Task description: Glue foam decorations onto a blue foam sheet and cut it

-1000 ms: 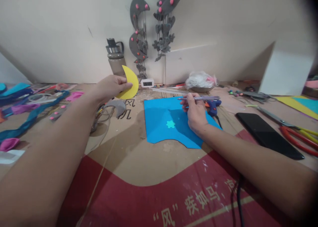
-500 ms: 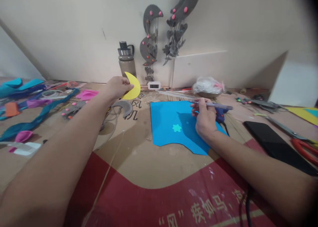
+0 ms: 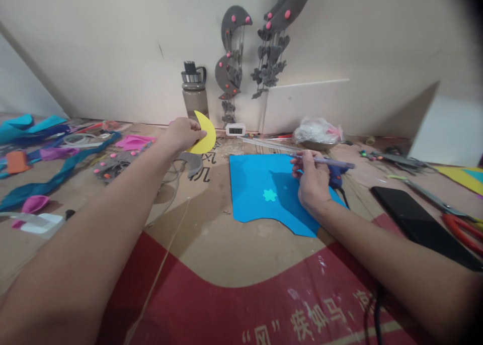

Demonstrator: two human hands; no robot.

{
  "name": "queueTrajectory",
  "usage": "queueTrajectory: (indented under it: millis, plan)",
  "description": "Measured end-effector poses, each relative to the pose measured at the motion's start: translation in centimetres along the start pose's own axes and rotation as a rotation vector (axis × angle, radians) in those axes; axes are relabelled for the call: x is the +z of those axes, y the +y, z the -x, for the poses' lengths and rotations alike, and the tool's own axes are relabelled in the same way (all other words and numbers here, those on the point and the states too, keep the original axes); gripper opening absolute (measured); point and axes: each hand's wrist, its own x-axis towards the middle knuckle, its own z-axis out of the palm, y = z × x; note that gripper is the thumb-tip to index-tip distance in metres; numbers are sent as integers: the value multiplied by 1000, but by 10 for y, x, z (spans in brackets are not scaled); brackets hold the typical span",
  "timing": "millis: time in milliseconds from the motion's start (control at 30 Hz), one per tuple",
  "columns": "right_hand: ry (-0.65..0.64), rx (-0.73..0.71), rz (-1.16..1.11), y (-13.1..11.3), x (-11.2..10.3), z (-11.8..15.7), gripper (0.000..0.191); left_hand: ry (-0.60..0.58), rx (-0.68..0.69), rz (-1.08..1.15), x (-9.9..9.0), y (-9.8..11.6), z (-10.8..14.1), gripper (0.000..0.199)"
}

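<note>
Printed cardboard (image 3: 211,257) is spreading across the work area, and a blue sheet (image 3: 251,176) with a curved cut-out in its near edge is lying on it. The left hand (image 3: 183,135) is pinching a yellow crescent (image 3: 210,136) above the cardboard, near a grey crescent (image 3: 195,166). Over the sheet's right side, the right hand (image 3: 312,184) is holding a slim pen (image 3: 335,162). A turquoise flower (image 3: 269,195) is resting on the sheet.

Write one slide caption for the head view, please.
Left fingers hold a yellow crescent; right fingers hold a pen over a blue sheet.
</note>
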Motion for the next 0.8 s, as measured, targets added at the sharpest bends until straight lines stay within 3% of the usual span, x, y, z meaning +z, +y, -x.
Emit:
queueTrajectory:
  millis: [100,600,800]
  plan:
    - [-7,-1,15,1,0,0,40,104,-75,55,1,3,2,24]
    - [-32,-16,16,-2,2,1,31,79,-56,28,5,3,0,29]
    - [-46,-38,37,-2,3,3,27,60,46,-1,11,12,5,34]
